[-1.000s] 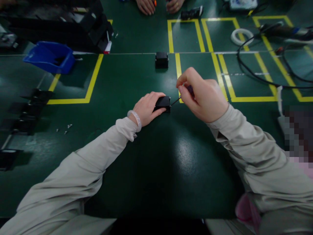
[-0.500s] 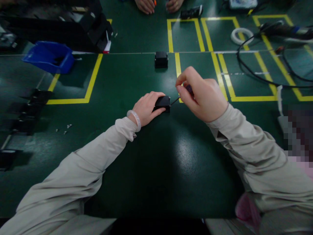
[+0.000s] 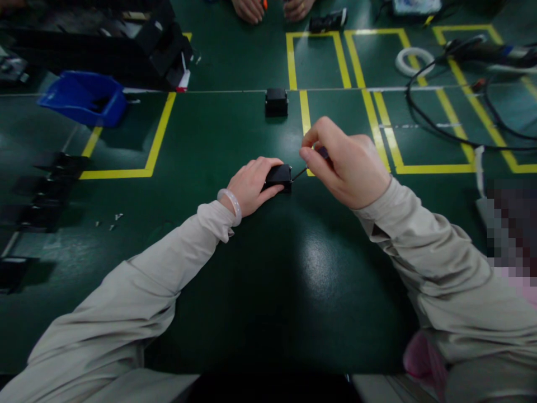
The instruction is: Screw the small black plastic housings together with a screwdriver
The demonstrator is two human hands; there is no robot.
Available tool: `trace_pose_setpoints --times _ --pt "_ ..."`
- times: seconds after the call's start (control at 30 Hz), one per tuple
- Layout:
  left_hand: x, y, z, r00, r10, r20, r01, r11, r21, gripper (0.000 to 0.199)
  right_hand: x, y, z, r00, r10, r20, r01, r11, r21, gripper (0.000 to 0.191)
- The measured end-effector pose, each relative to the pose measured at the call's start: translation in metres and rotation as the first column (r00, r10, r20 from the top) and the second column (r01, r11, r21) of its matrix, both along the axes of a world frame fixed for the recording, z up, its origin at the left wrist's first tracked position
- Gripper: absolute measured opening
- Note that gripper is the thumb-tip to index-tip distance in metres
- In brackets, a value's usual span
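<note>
Fingers and thumb of my left hand (image 3: 250, 186) grip a small black box (image 3: 279, 175) on the green table. My right hand (image 3: 346, 162) is closed around the dark handle of a screwdriver (image 3: 300, 173), whose thin shaft slants down to the left. Its tip meets the right end of the box, where a small screw shows. Most of the handle is hidden by my fingers. Farther back stands a second black box (image 3: 276, 102), touched by neither hand.
A blue bin (image 3: 86, 98) and a large black rack (image 3: 146, 45) stand at the left. Loose screws (image 3: 118, 216) lie left of my left sleeve. Another person's hands (image 3: 250, 10) are at the far edge. A white ring (image 3: 414, 61) and black cable (image 3: 436, 126) lie right.
The fingers of my right hand have shifted slightly on the screwdriver. My left hand and the box have stayed in place.
</note>
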State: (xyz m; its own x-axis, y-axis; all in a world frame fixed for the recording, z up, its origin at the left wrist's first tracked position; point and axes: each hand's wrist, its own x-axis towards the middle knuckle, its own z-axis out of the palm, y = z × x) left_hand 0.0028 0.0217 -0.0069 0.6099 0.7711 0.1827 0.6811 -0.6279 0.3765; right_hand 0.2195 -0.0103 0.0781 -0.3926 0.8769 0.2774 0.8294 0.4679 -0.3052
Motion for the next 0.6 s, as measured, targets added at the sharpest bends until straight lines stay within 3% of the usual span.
trace_pose_setpoints --times 0.6 --pt "0.0004 -0.0006 0.0008 1.000 -0.003 0.004 0.002 1.000 0.005 0.042 -0.0003 -0.0001 0.0004 1.000 -0.003 0.024 0.003 1.000 -0.008 0.038"
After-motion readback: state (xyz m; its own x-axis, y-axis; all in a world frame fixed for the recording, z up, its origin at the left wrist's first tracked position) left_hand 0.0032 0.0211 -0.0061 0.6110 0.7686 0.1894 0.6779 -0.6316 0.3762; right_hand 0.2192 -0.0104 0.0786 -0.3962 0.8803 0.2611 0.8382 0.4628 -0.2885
